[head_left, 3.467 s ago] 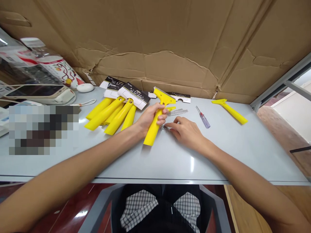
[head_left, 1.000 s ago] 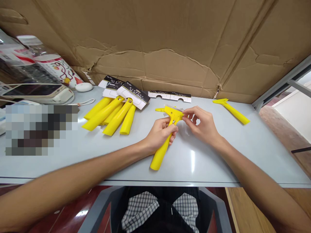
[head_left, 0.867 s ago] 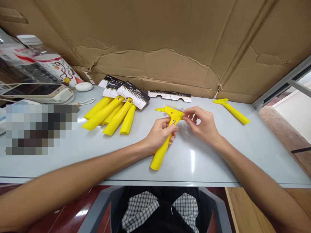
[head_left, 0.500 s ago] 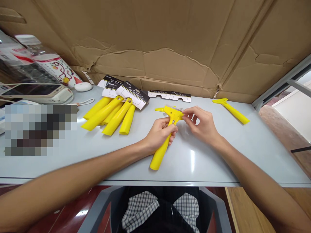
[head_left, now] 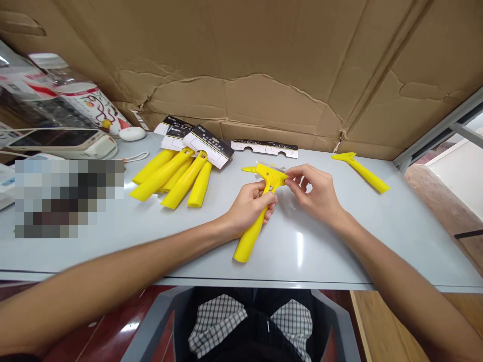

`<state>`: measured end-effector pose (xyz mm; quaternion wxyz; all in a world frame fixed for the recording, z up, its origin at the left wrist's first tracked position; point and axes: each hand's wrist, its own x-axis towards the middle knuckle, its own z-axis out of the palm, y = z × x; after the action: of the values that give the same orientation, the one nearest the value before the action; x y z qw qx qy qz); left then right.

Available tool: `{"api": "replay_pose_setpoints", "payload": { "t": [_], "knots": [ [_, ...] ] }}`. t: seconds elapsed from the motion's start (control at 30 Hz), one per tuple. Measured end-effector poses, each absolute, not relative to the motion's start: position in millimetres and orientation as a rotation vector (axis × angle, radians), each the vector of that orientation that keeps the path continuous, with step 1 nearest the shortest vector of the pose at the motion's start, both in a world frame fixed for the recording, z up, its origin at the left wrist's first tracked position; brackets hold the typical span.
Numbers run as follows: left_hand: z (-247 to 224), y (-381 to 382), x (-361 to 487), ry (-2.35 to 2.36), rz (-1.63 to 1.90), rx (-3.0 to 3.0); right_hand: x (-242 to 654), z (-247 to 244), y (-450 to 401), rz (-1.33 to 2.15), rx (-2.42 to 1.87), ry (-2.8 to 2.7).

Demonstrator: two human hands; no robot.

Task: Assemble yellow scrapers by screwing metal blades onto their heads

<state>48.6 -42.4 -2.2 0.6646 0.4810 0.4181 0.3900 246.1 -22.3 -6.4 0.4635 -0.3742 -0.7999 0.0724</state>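
Note:
My left hand (head_left: 252, 207) is wrapped round the upper handle of a yellow plastic scraper (head_left: 249, 240), whose wide head points away from me. At the head's right end, the thumb and fingertips of my right hand (head_left: 315, 191) pinch its corner. Along the head's far edge lies a clear strip; what exactly the right fingertips grip is too small to make out. Behind the scraper, partly hidden, another yellow piece (head_left: 248, 169) lies on the table with small grey blades (head_left: 258, 177) close by.
Several carded yellow scrapers (head_left: 181, 181) lie to the left. Two folded header cards (head_left: 264, 148) are by the cardboard wall (head_left: 241, 50). One loose yellow scraper (head_left: 366, 174) rests at the right. Bottles (head_left: 88, 103), a phone (head_left: 56, 138) and a white oval case (head_left: 132, 133) stand far left.
The whole view has shifted slightly. Both hands keep nearly the same hold on the scraper.

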Motion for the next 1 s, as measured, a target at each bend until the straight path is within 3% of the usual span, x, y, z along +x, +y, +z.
{"api": "replay_pose_setpoints", "payload": {
  "t": [0.57,1.0],
  "knots": [
    [-7.1,-39.7,50.5,0.88,0.931,1.11,246.6,-3.3,-25.4,0.159,-0.955,-1.947],
    [-4.9,-40.4,49.6,0.881,0.9,1.085,247.6,-1.5,-27.1,0.49,-1.067,-1.799]
  ]
}}
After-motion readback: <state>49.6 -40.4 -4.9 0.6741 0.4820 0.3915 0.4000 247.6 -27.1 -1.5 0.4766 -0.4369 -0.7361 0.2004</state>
